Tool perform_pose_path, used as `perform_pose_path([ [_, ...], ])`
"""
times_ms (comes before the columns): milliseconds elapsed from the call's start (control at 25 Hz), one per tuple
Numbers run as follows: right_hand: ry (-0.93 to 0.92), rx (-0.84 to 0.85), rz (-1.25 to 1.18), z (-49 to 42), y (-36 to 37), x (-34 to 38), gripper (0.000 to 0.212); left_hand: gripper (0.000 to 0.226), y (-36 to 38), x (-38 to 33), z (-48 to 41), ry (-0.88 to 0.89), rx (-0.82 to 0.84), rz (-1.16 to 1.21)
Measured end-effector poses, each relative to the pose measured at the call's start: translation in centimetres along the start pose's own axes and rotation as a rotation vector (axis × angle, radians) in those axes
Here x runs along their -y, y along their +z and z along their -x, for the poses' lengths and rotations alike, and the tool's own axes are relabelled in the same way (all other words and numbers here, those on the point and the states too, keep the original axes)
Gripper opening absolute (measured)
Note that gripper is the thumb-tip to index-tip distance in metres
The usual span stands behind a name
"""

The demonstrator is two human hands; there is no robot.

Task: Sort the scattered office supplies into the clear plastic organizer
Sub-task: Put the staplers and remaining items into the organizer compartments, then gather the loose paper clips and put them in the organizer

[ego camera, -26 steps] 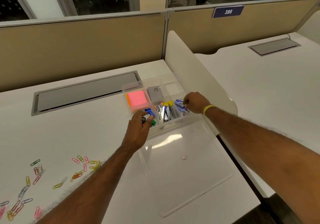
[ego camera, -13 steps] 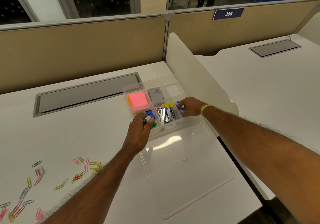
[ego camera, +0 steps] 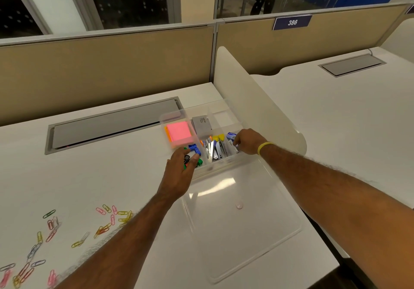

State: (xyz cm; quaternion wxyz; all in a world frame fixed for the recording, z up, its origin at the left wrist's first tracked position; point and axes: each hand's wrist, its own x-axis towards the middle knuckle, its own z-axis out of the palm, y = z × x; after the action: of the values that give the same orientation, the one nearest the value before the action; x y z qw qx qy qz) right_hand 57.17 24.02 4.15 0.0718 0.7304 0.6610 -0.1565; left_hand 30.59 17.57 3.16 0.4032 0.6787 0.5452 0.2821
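The clear plastic organizer [ego camera: 226,164] stands open at the desk's far right, its lid [ego camera: 244,228] lying flat in front of it. It holds pink sticky notes [ego camera: 179,131], a grey staple box [ego camera: 202,123], metal staple removers [ego camera: 215,151] and coloured binder clips [ego camera: 194,148]. My left hand [ego camera: 179,172] is over the front-left compartment, thumb and fingers curled round a black binder clip [ego camera: 187,158]. My right hand [ego camera: 246,142] reaches into the right compartment, fingers curled on a small blue staple box [ego camera: 231,135]. Several coloured paper clips [ego camera: 105,221] lie scattered on the desk at lower left.
A grey cable hatch [ego camera: 112,125] is set into the desk behind the left hand. A white curved divider [ego camera: 253,100] rises right beside the organizer. Tan partition walls [ego camera: 112,71] close off the back. The neighbouring desk [ego camera: 347,120] lies to the right.
My right hand has sunk a little deeper into the right compartment with the blue box. My left hand stays over the binder clips.
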Motion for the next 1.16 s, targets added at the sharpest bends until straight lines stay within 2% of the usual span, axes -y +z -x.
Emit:
perform_pose_path([
  [200,0.07,-0.076,-0.03,1.1,-1.1,0.2,0.029,0.052,-0.8,0.7,0.1,0.006,-0.008,-0.055],
  [360,-0.01,-0.241,-0.235,3.7,-0.3,2.2,0.027,0.061,-2.6,1.6,0.7,0.038,-0.002,-0.145],
  [520,-0.144,-0.307,-0.328,6.9,1.7,7.3,0.054,0.079,-5.6,3.6,2.7,0.053,0.017,-0.377],
  [640,-0.238,-0.378,-0.341,9.2,3.3,11.7,0.066,0.086,-8.6,5.7,5.2,0.064,-0.009,-0.518],
  [880,-0.333,-0.379,-0.306,13.3,6.3,20.1,0.085,0.101,-14.8,10.8,11.4,0.054,0.003,-0.736],
  [1160,-0.37,-0.274,-0.298,17.2,11.8,27.5,0.089,0.101,-20.3,17.1,18.2,0.004,0.009,-0.841],
])
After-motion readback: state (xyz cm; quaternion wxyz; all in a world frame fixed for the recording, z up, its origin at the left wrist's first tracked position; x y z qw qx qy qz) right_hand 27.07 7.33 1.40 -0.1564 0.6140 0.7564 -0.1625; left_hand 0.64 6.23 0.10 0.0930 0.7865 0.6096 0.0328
